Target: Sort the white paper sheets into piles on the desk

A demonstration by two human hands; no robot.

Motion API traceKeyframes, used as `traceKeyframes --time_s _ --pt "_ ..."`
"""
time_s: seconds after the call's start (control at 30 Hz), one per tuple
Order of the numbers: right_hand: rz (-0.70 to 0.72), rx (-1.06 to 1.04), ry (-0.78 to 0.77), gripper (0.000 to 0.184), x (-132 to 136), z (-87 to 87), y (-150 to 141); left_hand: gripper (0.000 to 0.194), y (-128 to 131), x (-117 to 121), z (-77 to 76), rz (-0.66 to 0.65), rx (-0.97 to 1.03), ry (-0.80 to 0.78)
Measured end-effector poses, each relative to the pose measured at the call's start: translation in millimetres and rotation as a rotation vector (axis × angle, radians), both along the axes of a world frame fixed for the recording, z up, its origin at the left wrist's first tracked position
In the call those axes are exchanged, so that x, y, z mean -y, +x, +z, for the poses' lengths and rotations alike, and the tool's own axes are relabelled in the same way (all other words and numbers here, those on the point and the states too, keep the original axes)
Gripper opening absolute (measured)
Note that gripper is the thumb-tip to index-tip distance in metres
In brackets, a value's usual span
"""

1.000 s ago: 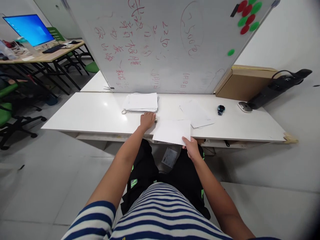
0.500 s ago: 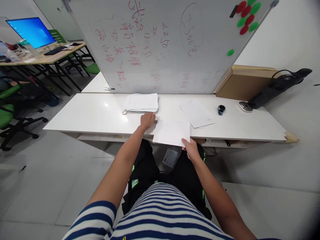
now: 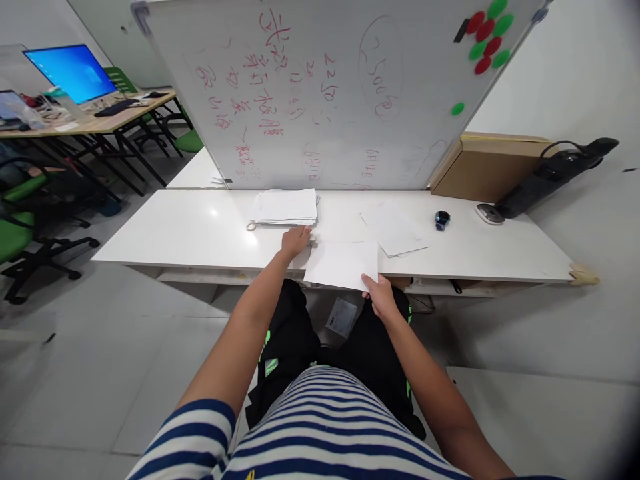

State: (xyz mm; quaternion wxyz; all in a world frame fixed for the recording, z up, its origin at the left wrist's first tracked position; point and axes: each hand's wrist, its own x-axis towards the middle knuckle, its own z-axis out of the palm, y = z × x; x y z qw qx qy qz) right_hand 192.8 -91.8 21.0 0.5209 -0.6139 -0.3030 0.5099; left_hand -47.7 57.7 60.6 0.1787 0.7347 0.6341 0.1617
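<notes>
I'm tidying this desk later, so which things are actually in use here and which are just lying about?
In use:
right hand pinching the near edge of the sheet of paper
left hand resting on a small metal object, too small to identify
paper stack just beyond it

Lying about:
loose sheets
small blue object
cardboard box
whiteboard

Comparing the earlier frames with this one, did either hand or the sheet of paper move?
Barely. The right hand keeps pinching the near corner of the paper sheet, which has slid slightly further onto the white table. The left hand stays on a small object beside the paper stack. The loose sheets are unchanged.
</notes>
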Motion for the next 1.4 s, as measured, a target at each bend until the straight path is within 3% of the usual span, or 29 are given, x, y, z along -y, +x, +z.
traceKeyframes --time_s 0.17,0.47,0.83,1.13,1.4 --pt "0.022 0.014 0.002 0.032 -3 -7.2 1 0.052 1 0 0.5 -0.018 -0.11 0.021" --pt "-0.004 0.012 0.008 0.034 -4 -15.5 0 0.041 13 0 -15.6 -0.071 -0.311 0.177" --pt "-0.013 0.008 0.01 0.034 -5 -17.9 -1 0.044 11 -2 -11.1 -0.038 -0.225 0.084" --pt "-0.013 0.09 0.034 0.037 6 -4.5 8 0.051 4 -8 -7.6 -0.019 -0.137 -0.001" --pt "-0.078 0.135 0.152 0.031 29 41.1 46 0.048 5 -5 -6.1 -0.023 -0.206 0.047"
